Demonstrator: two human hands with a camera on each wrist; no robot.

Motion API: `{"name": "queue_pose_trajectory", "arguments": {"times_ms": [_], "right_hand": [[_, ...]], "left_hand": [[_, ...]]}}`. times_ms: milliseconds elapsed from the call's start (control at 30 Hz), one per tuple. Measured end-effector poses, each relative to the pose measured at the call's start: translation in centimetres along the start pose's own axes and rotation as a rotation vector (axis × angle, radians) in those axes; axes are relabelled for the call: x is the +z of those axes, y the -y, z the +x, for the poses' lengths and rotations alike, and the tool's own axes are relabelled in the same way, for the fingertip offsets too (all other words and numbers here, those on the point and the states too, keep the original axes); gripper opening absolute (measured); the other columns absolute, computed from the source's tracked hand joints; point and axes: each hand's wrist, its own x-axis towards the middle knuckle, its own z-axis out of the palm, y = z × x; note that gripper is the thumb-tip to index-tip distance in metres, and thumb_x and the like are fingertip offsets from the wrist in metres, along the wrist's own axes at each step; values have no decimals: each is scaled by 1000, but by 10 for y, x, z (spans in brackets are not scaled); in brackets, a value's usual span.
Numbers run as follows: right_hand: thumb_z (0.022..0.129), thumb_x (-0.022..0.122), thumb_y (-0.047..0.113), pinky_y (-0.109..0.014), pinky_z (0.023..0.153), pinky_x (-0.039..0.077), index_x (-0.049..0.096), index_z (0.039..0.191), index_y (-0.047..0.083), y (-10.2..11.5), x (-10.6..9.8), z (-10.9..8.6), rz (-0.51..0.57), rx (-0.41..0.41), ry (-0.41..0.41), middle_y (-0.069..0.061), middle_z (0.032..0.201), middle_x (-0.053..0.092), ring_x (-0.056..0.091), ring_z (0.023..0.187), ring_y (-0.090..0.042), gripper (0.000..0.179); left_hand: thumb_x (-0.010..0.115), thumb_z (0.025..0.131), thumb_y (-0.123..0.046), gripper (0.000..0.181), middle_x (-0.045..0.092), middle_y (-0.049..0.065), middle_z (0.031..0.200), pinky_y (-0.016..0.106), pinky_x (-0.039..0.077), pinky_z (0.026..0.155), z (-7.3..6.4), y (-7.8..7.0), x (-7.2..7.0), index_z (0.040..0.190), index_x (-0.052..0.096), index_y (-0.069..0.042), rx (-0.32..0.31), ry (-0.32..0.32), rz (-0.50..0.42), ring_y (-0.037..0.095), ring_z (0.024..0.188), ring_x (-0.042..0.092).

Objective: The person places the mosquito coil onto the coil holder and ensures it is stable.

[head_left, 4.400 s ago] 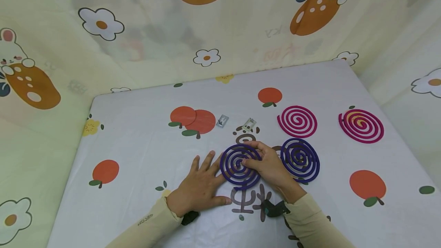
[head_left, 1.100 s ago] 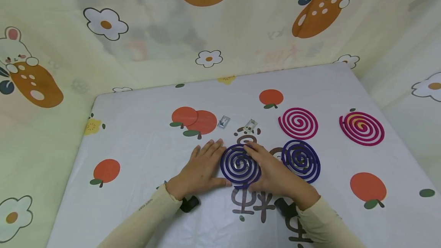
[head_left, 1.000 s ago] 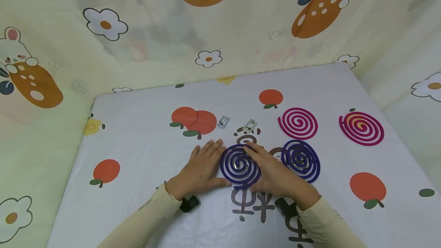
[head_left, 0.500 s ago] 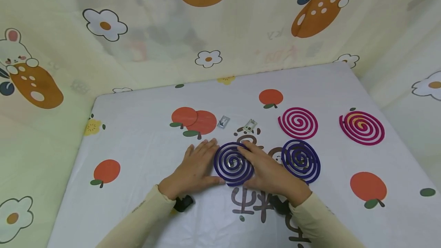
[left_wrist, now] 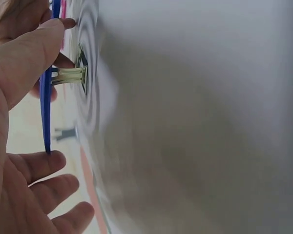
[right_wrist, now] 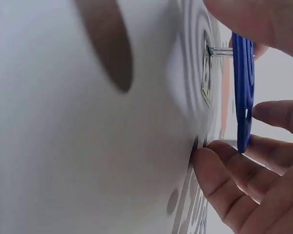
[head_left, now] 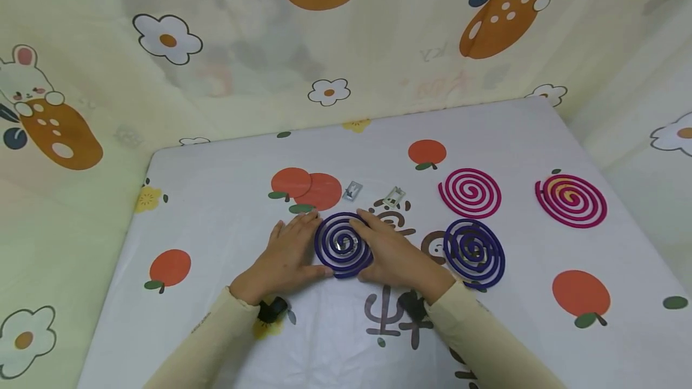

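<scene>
A dark blue mosquito coil sits flat on a small metal stand, raised just above the tablecloth. My left hand holds its left rim, thumb near the front and fingers toward the back. From the other side, my right hand grips the right rim with spread thumb and fingers. In the right wrist view the blue coil is edge-on, with the stand's prong reaching up to it. A second blue mosquito coil lies to the right of my right hand.
Two metal coil stands, one silver and one paler, lie behind the held coil. Two magenta mosquito coils rest at the back right. A printed white cloth covers the table; a patterned curtain hangs behind it.
Earlier my right fingers were at the coil's centre; now both hands hold its rim. Over the last second, coil and hands have moved left and slightly back. The other coils stay put.
</scene>
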Motion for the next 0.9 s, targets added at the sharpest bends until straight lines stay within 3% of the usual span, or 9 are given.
{"name": "queue_pose_trajectory", "arguments": {"times_ms": [433, 900], "right_hand": [[75, 94, 19, -57, 116, 40, 40, 159, 3, 14, 10, 38, -29, -9, 0, -19, 170, 27, 38, 150, -42, 102], [77, 93, 22, -50, 120, 37, 38, 159, 0, 23, 14, 66, -85, -54, -12, -20, 169, 26, 37, 150, -41, 102]], "left_hand": [[87, 80, -47, 97, 28, 17, 170, 78, 17, 116, 3, 32, -18, 158, 42, -10, -57, -13, -8, 46, 156, 24], [87, 83, -42, 100, 26, 15, 171, 76, 16, 118, 3, 57, -26, 162, 35, -8, -103, -28, -23, 41, 156, 24]]}}
